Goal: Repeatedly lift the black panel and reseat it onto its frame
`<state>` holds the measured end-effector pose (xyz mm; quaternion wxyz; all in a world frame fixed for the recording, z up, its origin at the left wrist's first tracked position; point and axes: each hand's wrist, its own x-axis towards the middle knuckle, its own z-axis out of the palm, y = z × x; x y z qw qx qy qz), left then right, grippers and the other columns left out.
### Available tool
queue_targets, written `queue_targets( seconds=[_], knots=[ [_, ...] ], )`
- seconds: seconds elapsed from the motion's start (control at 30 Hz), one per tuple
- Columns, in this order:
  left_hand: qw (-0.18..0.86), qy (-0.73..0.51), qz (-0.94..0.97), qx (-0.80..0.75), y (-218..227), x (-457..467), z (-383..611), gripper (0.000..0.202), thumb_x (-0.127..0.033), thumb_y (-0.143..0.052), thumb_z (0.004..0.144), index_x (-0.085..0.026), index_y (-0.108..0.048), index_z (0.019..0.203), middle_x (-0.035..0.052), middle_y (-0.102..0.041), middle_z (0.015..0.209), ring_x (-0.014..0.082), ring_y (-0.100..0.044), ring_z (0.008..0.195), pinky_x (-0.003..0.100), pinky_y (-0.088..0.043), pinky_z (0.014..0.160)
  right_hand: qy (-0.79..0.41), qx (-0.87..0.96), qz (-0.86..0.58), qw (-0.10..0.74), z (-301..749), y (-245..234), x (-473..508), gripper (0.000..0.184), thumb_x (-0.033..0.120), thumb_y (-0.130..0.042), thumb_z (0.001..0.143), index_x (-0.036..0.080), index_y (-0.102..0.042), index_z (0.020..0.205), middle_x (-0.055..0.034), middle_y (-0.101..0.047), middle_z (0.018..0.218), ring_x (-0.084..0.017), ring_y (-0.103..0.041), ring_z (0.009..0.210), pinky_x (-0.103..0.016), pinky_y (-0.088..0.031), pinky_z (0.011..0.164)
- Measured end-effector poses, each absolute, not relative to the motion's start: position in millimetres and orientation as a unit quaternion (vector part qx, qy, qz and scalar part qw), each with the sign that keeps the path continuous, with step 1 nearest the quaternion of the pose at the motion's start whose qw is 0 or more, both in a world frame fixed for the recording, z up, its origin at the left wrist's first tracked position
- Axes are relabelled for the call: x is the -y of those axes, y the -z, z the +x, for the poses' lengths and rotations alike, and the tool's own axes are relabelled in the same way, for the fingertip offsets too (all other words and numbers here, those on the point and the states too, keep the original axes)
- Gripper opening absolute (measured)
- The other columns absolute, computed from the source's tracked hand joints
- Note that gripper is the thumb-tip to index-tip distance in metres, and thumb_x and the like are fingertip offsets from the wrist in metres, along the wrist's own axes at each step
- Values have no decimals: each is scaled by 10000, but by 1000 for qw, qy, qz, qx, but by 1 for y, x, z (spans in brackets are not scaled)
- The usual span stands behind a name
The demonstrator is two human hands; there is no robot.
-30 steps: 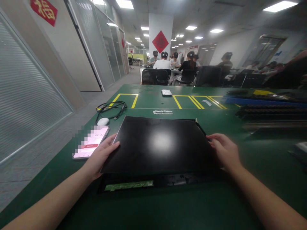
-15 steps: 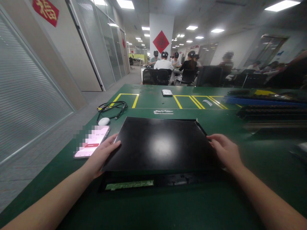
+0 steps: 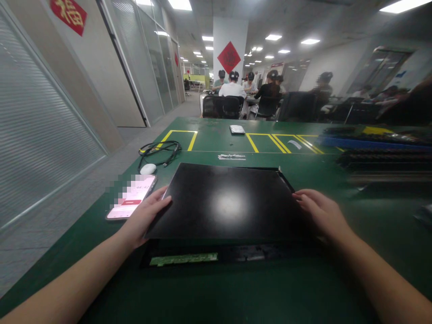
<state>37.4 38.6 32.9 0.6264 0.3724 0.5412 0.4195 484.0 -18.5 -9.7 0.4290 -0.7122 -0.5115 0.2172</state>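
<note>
A black glossy screen panel (image 3: 199, 193), apparently a display, spans the middle of the view and reflects a round patch of light. On its left edge is my left hand (image 3: 146, 216), thumb on top and fingers curled underneath. My right hand (image 3: 322, 215) grips the opposite edge, its fingertips partly hidden by the panel. Beneath lies a dark shallow casing (image 3: 227, 254). Its near strip shows a narrow green circuit board (image 3: 184, 259), and its far right corner sticks out behind the panel. Most of the casing's interior is covered.
Left of the panel are a lit phone (image 3: 135, 198), a white rounded mouse-like object (image 3: 148, 168) and a coiled black cable (image 3: 168, 150). A small silver drive-like box (image 3: 237, 129) sits further back on the green table (image 3: 209, 306). Blurred dark parts (image 3: 381, 157) are stacked at right. Several people sit beyond.
The whole view has shifted slightly, so things sit a little further right and higher. Both hands keep their hold on the panel, which has hardly moved over the casing.
</note>
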Motion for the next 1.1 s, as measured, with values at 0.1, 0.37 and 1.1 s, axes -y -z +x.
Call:
queue_targets(
  seconds=[0.1,0.37,1.1],
  knots=[
    [626,-425,368,-540,-31,-40,36,630,-152,-727,818,-217,-547,1419,110,-809,1049,253,-792,751,233,-562,465,-298,426,-708,479,481,5,17,308,458,-546,886,218,-716,978,-114,-770,1085,-263,-712,1029,-401,-545,912],
    [630,-434,356,-537,-31,-39,38,577,-133,-683,843,-217,-562,1402,85,-819,921,249,-783,656,257,-576,465,-366,386,-698,479,478,-2,19,415,517,-412,935,230,-709,969,-124,-770,1119,-271,-678,1132,-464,-472,1037],
    [629,-448,366,-520,-30,-38,41,559,-152,-741,778,-205,-627,1322,79,-827,988,243,-794,713,255,-604,542,-196,514,-760,348,455,-13,30,422,529,-468,860,259,-786,925,-48,-770,1097,-291,-665,1115,-412,-460,1029]
  ],
)
